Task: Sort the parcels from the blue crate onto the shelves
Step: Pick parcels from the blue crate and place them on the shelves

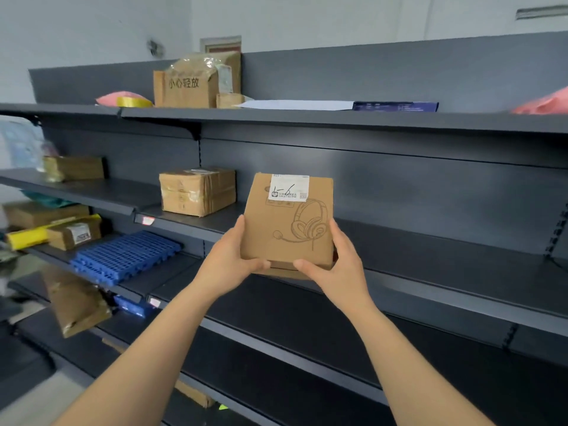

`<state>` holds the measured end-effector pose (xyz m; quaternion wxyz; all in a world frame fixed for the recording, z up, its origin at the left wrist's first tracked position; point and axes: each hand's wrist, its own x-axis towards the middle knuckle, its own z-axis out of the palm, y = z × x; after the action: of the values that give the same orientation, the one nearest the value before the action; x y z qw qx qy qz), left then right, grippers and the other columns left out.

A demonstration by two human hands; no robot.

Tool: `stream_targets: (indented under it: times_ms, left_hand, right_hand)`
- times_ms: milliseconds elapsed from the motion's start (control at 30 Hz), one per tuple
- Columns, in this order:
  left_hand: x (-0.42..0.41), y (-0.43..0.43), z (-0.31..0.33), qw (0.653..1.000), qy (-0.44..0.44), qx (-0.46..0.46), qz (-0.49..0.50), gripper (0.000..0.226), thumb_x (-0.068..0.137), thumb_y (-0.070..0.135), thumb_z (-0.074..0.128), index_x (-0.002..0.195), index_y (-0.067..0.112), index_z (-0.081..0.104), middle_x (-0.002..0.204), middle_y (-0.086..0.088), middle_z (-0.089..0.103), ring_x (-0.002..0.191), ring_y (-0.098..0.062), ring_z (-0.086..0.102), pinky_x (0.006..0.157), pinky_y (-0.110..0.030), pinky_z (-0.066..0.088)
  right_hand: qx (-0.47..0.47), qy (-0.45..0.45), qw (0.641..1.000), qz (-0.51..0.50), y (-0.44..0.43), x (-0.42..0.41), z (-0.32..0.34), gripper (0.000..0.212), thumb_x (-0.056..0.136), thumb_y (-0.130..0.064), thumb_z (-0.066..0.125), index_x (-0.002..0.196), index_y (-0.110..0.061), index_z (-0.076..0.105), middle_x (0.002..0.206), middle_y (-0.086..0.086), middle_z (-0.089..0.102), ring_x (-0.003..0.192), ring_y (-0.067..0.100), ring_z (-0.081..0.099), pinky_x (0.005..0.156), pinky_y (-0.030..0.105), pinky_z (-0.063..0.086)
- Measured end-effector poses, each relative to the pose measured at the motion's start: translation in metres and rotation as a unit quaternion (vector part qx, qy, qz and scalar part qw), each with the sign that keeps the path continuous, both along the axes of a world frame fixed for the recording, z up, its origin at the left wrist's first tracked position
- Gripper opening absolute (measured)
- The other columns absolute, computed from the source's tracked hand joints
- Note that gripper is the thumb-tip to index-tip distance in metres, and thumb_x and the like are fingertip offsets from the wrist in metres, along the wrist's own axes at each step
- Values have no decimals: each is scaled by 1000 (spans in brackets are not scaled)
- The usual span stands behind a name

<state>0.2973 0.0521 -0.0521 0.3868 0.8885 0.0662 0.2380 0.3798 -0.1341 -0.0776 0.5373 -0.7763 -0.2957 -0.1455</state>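
The person's left grip (236,259), a bare hand, was closed on the left side of a flat brown cardboard box with a line drawing of a headset (287,222). The right grip (335,265), also a bare hand, was closed on the right side of the same box. Both thumbs lay across the lower front of the box and pointed toward each other, with a small gap between them. The other fingers were hidden behind the box.

The box stood almost upright, with its printed face toward the camera. A white label with a handwritten mark (289,187) was stuck at its top edge. The box was held in front of the middle board of a dark grey metal shelf unit (430,250). Whether it touched the board could not be told.

To the left of it, on the same board and apart from it, stood a taped brown cardboard carton (198,192). On the top board (307,118), far and to the left, there was a large brown carton with printed characters (184,87). Beside that carton lay a pink soft bag (123,98). Further right on the top board lay a flat white envelope (298,105), and a flat dark blue parcel (395,106) was just beside it.

On the lower board at the left lay a stack of blue plastic lattice panels (126,256). Near them were a small brown box with a label (73,235) and a yellow wrapped packet (27,238).
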Motion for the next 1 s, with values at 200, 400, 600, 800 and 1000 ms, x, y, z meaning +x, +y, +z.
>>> stream_targets:
  times_ms: [200, 400, 600, 800, 1000]
  left_hand:
    - [53, 76, 12, 1000, -6, 13, -11, 95, 82, 22, 74, 154, 17, 12, 147, 2, 37, 122, -6, 37, 102, -27, 33]
    - [105, 131, 14, 1000, -11, 28, 2, 85, 85, 24, 72, 151, 12, 19, 148, -2, 38, 133, -15, 37, 98, -22, 30]
    - [170, 182, 7, 999, 16, 30, 22, 92, 85, 34, 70, 153, 10, 13, 156, -6, 29, 141, -19, 31, 112, -33, 28]
    - [224, 217, 5, 997, 62, 47, 25, 89, 86, 38, 68, 152, 8, 16, 153, -7, 33, 138, -21, 35, 109, -31, 32]
    - [257, 236, -1, 989, 116, 85, 12, 81, 88, 38, 66, 151, 10, 22, 149, -7, 37, 133, -22, 39, 105, -29, 34]
  right_hand:
    - [17, 28, 999, -21, 77, 50, 5, 97, 71, -37, 84, 149, -33, 28, 143, -13, 44, 128, 7, 42, 106, 37, 43]
    - [-22, 20, 999, -34, 131, 103, 17, 84, 72, -43, 82, 143, -36, 37, 129, -17, 46, 115, 3, 43, 93, 25, 40]
    - [-81, 37, 996, -24, 182, 174, 19, 73, 69, -39, 82, 132, -34, 46, 122, -7, 49, 112, 9, 48, 91, 25, 39]
    - [-128, 67, 989, -41, 219, 235, 11, 77, 66, -40, 82, 133, -30, 45, 124, -5, 51, 116, 14, 52, 98, 32, 45]
    - [-161, 102, 980, -59, 239, 263, 7, 70, 69, -42, 79, 131, -26, 49, 126, -1, 55, 114, 16, 53, 98, 35, 47]
